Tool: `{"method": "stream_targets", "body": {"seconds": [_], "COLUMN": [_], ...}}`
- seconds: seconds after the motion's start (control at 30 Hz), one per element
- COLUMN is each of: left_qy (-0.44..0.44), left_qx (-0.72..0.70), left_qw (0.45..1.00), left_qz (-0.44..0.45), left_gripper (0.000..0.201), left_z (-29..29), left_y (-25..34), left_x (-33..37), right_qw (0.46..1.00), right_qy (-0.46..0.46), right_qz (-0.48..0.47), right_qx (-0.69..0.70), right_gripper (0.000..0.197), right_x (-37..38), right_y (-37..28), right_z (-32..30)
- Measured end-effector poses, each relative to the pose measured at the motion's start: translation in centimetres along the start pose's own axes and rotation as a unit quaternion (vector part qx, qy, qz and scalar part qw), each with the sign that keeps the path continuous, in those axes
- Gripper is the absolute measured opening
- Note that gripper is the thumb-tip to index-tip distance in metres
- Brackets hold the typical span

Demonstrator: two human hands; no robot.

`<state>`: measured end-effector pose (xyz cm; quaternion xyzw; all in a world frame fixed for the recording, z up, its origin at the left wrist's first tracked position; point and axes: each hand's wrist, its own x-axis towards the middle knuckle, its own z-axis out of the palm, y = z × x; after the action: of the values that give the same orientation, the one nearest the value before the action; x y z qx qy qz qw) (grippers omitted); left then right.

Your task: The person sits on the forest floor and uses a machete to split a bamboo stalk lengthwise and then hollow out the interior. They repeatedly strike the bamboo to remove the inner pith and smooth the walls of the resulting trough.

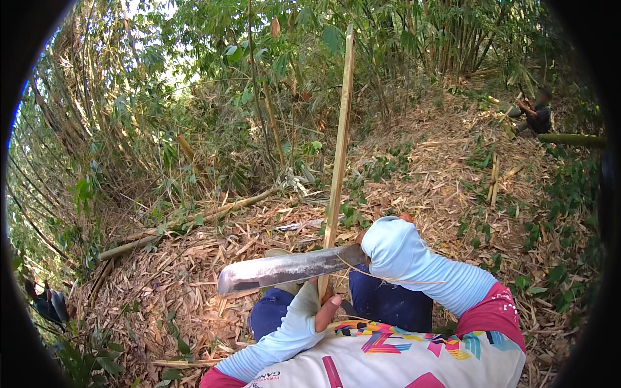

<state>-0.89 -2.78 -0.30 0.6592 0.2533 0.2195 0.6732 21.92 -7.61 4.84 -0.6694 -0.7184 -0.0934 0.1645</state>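
A long, flat bamboo strip [341, 136] stands nearly upright in front of me. My left hand [321, 310], partly covered by a pale blue sleeve, grips its lower end, thumb showing. My right hand [390, 242] is mostly hidden under the same pale blue cloth and holds a machete [284, 269]. Its broad, worn blade points left and crosses the strip just above my left hand. The handle is hidden in my right hand. A thin bamboo sliver [388, 280] curls from near the blade toward my right forearm.
Dry bamboo shavings [194, 284] cover the ground around my dark blue-clad knees. A bamboo pole [136, 246] lies at left. Bamboo thickets stand behind. Another person [538, 116] sits at far right beside a thick green pole [572, 140]. A dark shape [50, 304] sits at the left rim.
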Motion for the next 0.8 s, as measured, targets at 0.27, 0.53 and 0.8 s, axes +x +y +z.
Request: {"method": "stream_targets", "body": {"seconds": [0.27, 0.53, 0.8], "left_qy": [0.013, -0.001, 0.011], "left_qx": [0.037, -0.002, 0.068], "left_qw": [0.994, 0.998, 0.997], "left_qz": [0.106, 0.064, 0.030], "left_gripper": [0.059, 0.067, 0.067], "left_z": [0.1, -0.3, 0.1], "left_y": [0.0, -1.9, 0.7], "left_x": [0.4, 0.4, -0.2], "right_qw": [0.998, 0.998, 0.994], "right_qy": [-0.048, -0.034, 0.089], "right_qz": [-0.051, -0.047, 0.031], "right_qx": [0.005, -0.009, 0.059], "right_gripper": [0.013, 0.014, 0.015], "right_x": [-0.5, 0.5, 2.4], "right_y": [-1.7, -1.5, 2.2], "right_z": [0.2, -0.1, 0.2]}}
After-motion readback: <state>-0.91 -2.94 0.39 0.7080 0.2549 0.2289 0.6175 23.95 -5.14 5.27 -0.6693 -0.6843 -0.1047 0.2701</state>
